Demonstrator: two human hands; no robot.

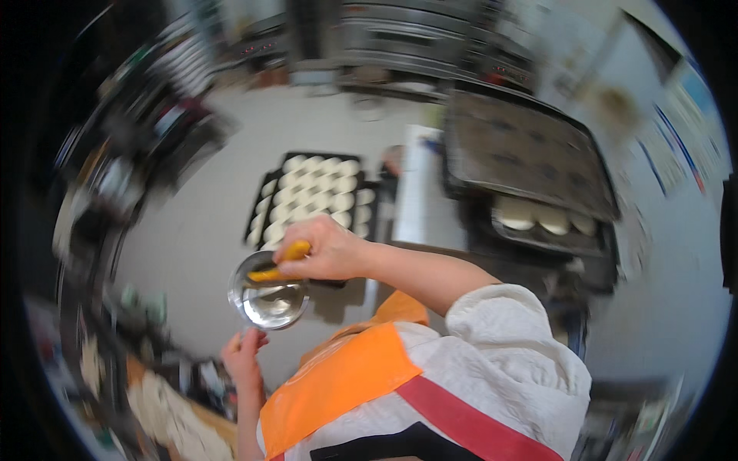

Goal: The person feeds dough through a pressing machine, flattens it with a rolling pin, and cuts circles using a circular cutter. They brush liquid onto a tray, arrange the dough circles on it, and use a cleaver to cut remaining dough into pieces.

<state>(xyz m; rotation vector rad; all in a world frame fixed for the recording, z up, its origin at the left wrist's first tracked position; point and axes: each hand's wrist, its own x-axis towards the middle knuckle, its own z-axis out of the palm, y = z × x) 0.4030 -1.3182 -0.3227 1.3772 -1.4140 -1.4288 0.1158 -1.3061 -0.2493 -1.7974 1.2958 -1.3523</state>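
A shiny round metal bowl [286, 309] is held up in front of my body. My left hand [244, 357] is closed on its near left edge, thumb uppermost; whether a handle is there I cannot tell. Over the bowl, my right hand [327, 250] grips a yellow-handled brush [265, 274], whose lower end points down into the bowl. The brush's tip is too blurred to make out. Beyond and below my hands, dark trays [366, 170] hold rows of pale round dough pieces [319, 184]. My right hand hides part of the nearest pieces.
On the right, a large dark baking tray [530, 146] lies above another tray [542, 240] with pale rounds. A white-topped surface [415, 200] stands beside them. Steel ovens [407, 38] line the back. Cluttered shelves [115, 177] run along the left, and cloth [173, 419] lies lower left.
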